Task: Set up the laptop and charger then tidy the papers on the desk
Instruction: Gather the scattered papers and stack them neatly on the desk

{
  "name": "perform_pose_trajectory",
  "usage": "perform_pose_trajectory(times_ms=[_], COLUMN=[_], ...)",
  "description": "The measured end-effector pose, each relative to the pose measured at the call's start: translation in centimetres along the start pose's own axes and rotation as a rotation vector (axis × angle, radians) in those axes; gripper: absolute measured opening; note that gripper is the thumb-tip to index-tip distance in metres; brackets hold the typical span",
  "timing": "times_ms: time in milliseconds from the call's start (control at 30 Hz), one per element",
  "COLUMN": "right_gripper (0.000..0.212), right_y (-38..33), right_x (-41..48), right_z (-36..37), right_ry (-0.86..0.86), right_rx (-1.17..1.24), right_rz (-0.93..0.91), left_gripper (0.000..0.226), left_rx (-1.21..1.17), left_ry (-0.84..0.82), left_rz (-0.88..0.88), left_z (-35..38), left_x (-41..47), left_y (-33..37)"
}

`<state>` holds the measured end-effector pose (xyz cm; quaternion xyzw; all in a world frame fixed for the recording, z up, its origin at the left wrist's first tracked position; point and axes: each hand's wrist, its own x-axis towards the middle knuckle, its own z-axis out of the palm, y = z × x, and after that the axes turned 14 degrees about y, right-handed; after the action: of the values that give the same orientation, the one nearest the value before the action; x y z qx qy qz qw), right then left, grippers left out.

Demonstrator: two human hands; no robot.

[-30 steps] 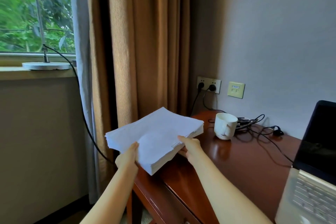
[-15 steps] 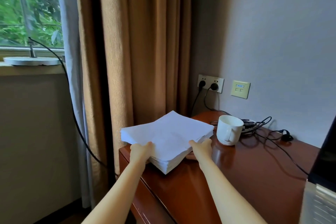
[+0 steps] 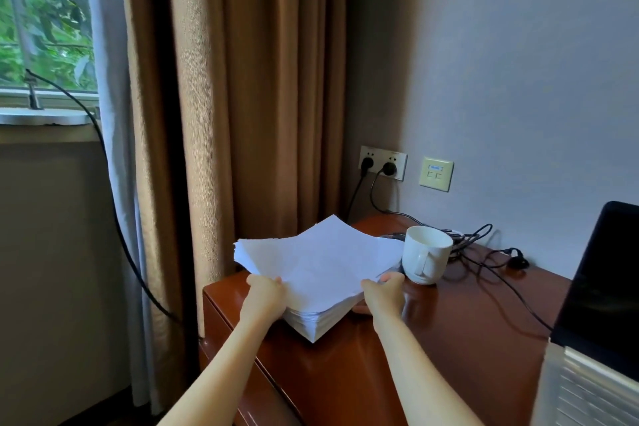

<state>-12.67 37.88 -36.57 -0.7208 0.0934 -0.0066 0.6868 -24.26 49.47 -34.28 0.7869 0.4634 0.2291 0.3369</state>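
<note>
At table [image 3: 449,339] left corner | left hand [image 3: 264,290] and right hand [image 3: 383,290] each grip a side of paper stack [image 3: 321,266], near corner resting on wood | advice: lower flat, square edges, keep clear of mug [image 3: 426,254] just beyond

Daylight only, coming from the window [image 3: 45,17] on the left; the room is dim and flat. Greenery outside is smeared by motion blur. Glossy counter [image 3: 460,339] carries soft sheen, no hard glare. Wall [image 3: 501,62] darkens toward the curtain [image 3: 256,79] corner. Wide-angle bowing at the edges; laptop [image 3: 594,322] stretched and soft.
</note>
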Motion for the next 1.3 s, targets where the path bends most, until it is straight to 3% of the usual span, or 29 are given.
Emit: perform_pose_trajectory(times_ms=[67, 167, 200, 233, 333, 400, 433, 533, 800, 1000, 1133, 1300], right_gripper=[0.020, 0.018, 0.018, 0.017, 0.012, 0.012, 0.014, 0.010, 0.012, 0.012, 0.021, 0.043], right_y=[0.2, 0.5, 0.4, 0.5, 0.4, 0.5, 0.5, 0.2, -0.2, -0.3, 0.0, -0.6], right_x=[0.4, 1.2, 1.5, 1.8, 2.1, 2.3, 2.4, 2.5, 3.4, 2.8, 2.1, 2.3], right_z=[-0.8, -2.1, -2.5, -2.8, -3.1, -2.8, -2.7, -2.4, -1.7, -2.2, -3.3, -5.6], right_ry=[0.022, 0.078, 0.093, 0.100, 0.064, 0.065, 0.067, 0.046, 0.011, 0.029, 0.211, 0.469], right_rx=[-0.004, -0.042, -0.063, -0.079, -0.098, -0.175, -0.210, -0.249, -0.277, -0.341, -0.265, 0.053], right_rz=[-0.008, -0.025, -0.035, -0.043, -0.043, -0.067, -0.073, -0.081, -0.099, -0.192, -0.195, -0.005], left_gripper=[0.037, 0.036, 0.037, 0.038, 0.038, 0.041, 0.049, 0.070, 0.072, 0.073, 0.071, 0.060], left_rx=[-0.146, 0.092, 0.119, 0.163, 0.281, 0.311, 0.336, 0.367, 0.420, 0.330, 0.231, 0.220], left_ry=[0.069, 0.353, 0.375, 0.293, 0.317, 0.247, 0.196, 0.264, 0.235, 0.289, 0.354, 0.346], left_rz=[-0.033, 0.123, 0.187, 0.166, 0.200, 0.235, 0.170, 0.062, 0.120, 0.149, 0.308, 0.546], left_z=[0.9, 2.1, 2.2, 2.6, 3.7, 3.7, 3.5, 4.1, 4.1, 4.2, 3.8, 3.2], left_x=[-0.3, -1.9, -2.5, -2.7, -2.4, -1.7, -1.9, -0.7, 0.6, 0.5, -0.5, -1.4], left_y=[0.1, 0.3, 0.4, 0.4, -0.4, -0.9, -1.0, -0.8, -0.4, -0.4, -0.2, 0.3])
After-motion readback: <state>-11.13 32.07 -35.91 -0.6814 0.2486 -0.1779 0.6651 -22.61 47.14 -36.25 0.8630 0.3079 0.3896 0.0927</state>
